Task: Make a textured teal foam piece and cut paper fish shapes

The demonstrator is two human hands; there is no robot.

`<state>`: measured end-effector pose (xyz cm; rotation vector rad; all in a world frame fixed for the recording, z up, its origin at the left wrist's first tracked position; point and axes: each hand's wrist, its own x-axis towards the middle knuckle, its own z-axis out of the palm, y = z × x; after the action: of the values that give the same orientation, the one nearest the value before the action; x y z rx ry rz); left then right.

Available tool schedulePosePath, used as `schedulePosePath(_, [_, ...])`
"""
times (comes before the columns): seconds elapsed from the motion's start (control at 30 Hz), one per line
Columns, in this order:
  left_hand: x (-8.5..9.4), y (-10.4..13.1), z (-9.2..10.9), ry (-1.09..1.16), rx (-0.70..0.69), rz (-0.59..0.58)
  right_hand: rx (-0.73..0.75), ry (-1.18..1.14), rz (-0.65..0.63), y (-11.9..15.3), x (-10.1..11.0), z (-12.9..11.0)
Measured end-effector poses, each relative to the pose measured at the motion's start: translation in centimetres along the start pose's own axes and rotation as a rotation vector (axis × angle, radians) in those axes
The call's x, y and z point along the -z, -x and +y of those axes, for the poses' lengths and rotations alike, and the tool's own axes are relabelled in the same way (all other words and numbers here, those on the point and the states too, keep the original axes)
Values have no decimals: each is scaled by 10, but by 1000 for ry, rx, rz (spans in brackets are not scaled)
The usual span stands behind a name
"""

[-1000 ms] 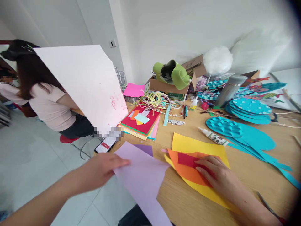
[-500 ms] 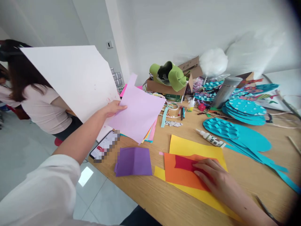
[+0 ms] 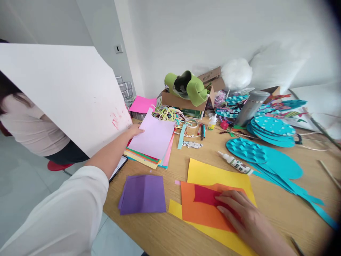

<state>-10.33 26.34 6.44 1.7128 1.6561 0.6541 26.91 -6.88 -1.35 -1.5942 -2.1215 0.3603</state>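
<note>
My left hand [image 3: 136, 131], reaching across from the left, grips the left edge of a lilac sheet [image 3: 157, 133] between thumb and fingers. That sheet lies over a stack of coloured sheets [image 3: 144, 161]. On the right, my right hand [image 3: 237, 206] is closed on a dark red piece [image 3: 204, 195], its fingertips pressed together on it. Beneath the red piece are an orange sheet [image 3: 194, 209] and a larger yellow sheet [image 3: 205, 169]. Folded purple pieces [image 3: 144, 195] rest near the table's front edge.
A large white board [image 3: 66, 92] leans at the left, with a person [image 3: 34, 128] behind it. A glue bottle [image 3: 236, 163], turquoise pieces [image 3: 285, 160], a grey flask [image 3: 252, 106] and a box with green material [image 3: 186, 96] are on the table [image 3: 170, 231].
The lilac sheet has come down onto the coloured stack, with my left hand still on its edge. A pink sheet behind shows more fully. My right hand stays on the red piece.
</note>
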Motion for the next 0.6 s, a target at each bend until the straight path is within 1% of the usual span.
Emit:
schedulePosePath(0.1, [0,8,13,-204,-58,98,-2,-2,16,0,-1,1])
schedulePosePath(0.17, [-2,23,23,-313,-138,133,2,-1,31,0,-1,1])
schedulePosePath(0.2, [-5,36,28,-357,-190,125,3,0,38,0,-2,1])
schedulePosePath(0.23, [-7,52,31,-394,-247,99,3,1,45,1,-2,2])
schedulePosePath(0.3, [-12,94,33,-448,-337,6,4,-1,47,1,-2,2])
schedulePosePath(0.33, [-14,119,32,-482,-377,-81,4,-3,48,1,-2,2])
schedulePosePath(0.37, [-14,146,30,-570,-436,-221,7,-5,49,1,-2,2])
schedulePosePath(0.43, [-15,201,23,-674,-546,-443,10,-8,51,0,-3,3])
schedulePosePath(0.47, [-16,225,18,-720,-572,-511,9,-9,50,0,-3,3])
schedulePosePath(0.5, [-17,246,14,-774,-579,-513,9,-11,48,0,-4,3])
schedulePosePath(0.53, [-19,263,9,-832,-565,-486,9,-12,46,0,-4,3])
schedulePosePath(0.6, [-25,281,1,-928,-526,-473,14,-11,51,-1,-5,4])
